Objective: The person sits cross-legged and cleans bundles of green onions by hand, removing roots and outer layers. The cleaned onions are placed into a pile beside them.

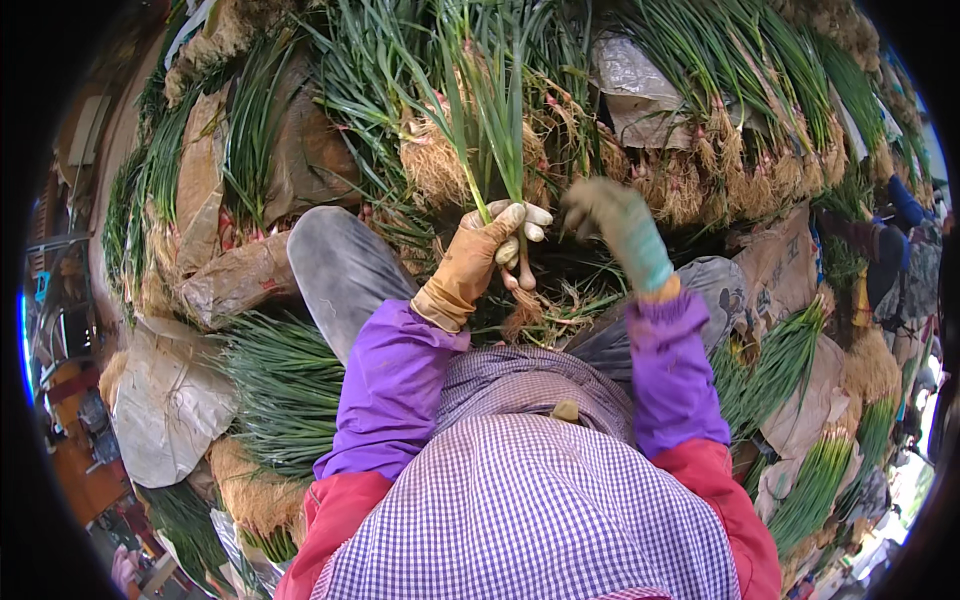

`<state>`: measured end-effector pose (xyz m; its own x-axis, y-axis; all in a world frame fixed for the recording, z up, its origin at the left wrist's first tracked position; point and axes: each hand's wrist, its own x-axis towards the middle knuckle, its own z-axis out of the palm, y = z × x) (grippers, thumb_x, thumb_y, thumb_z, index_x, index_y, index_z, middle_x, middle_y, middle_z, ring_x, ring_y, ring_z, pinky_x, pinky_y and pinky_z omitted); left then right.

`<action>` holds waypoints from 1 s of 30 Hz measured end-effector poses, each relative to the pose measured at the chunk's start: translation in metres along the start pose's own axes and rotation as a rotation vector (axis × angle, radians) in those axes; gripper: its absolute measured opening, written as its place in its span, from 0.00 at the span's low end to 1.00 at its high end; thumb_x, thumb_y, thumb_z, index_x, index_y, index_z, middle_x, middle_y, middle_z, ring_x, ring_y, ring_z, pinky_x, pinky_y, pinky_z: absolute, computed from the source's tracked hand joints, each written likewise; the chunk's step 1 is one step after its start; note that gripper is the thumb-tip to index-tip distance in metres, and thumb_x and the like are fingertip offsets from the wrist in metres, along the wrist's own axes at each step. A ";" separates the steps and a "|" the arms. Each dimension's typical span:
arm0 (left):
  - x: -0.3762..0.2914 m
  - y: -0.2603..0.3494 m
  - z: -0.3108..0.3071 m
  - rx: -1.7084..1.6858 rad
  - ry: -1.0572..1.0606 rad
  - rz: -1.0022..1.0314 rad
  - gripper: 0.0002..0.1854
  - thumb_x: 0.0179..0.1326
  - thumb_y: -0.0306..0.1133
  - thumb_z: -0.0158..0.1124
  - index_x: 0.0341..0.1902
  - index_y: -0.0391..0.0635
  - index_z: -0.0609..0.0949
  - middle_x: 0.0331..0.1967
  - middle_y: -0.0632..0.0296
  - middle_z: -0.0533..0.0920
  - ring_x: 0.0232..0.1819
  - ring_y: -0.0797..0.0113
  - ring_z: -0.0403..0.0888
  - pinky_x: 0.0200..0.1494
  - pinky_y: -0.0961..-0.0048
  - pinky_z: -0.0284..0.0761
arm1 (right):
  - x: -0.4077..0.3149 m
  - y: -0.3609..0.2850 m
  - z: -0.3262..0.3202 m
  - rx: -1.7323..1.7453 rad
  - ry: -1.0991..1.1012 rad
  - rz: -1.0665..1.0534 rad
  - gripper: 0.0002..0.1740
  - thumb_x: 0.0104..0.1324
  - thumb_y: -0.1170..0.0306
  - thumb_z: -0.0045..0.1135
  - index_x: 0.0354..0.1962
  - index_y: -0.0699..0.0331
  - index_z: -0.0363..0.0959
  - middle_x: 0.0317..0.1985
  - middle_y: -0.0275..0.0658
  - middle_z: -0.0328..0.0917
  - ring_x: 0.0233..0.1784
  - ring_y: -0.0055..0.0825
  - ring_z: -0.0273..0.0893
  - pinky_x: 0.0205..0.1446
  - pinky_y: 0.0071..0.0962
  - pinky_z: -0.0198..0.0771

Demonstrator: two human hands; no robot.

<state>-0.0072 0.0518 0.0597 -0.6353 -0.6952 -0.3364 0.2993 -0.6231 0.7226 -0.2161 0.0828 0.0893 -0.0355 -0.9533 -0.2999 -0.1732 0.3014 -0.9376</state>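
My left hand, in a tan rubber glove with pale fingertips, grips a few green garlic or scallion plants in front of my lap. Their long leaves point away from me, and the small pale bulbs and brown roots hang below my fingers. To the right, my right hand is raised in a teal and brown glove, apart from those plants. It is motion-blurred, so its fingers are unclear. Beyond both hands lies a heap of similar plants with a thick root clump.
Loose leaves and root scraps lie between my knees. Bundled greens rest at my left, with more bundles at my right. Sacking and plastic sheets lie among them. Another person's blue sleeve shows at the far right.
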 end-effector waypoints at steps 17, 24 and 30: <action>-0.007 0.031 0.011 -0.092 0.277 0.367 0.16 0.70 0.42 0.54 0.43 0.38 0.77 0.36 0.60 0.81 0.27 0.75 0.77 0.25 0.86 0.73 | 0.048 -0.005 0.049 0.304 -0.038 -0.114 0.08 0.67 0.68 0.52 0.33 0.63 0.77 0.23 0.33 0.78 0.23 0.20 0.74 0.28 0.16 0.69; -0.010 0.077 -0.065 -0.371 0.076 0.630 0.16 0.72 0.45 0.48 0.52 0.45 0.69 0.28 0.67 0.72 0.33 0.64 0.80 0.30 0.59 0.86 | 0.130 -0.056 0.053 -0.540 0.040 -0.177 0.20 0.66 0.55 0.51 0.47 0.60 0.75 0.38 0.42 0.79 0.39 0.33 0.80 0.47 0.34 0.75; 0.005 0.059 -0.079 -0.932 -0.210 0.598 0.21 0.72 0.38 0.51 0.63 0.38 0.69 0.16 0.74 0.58 0.13 0.83 0.50 0.46 0.73 0.78 | 0.233 -0.102 0.076 -0.973 0.186 0.147 0.26 0.66 0.48 0.50 0.48 0.61 0.74 0.31 0.41 0.79 0.32 0.30 0.78 0.41 0.35 0.73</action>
<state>0.0636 -0.0165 0.0536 -0.2926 -0.9525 0.0848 0.9548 -0.2958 -0.0290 -0.1317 -0.1688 0.1017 -0.2604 -0.9207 -0.2907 -0.8818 0.3494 -0.3168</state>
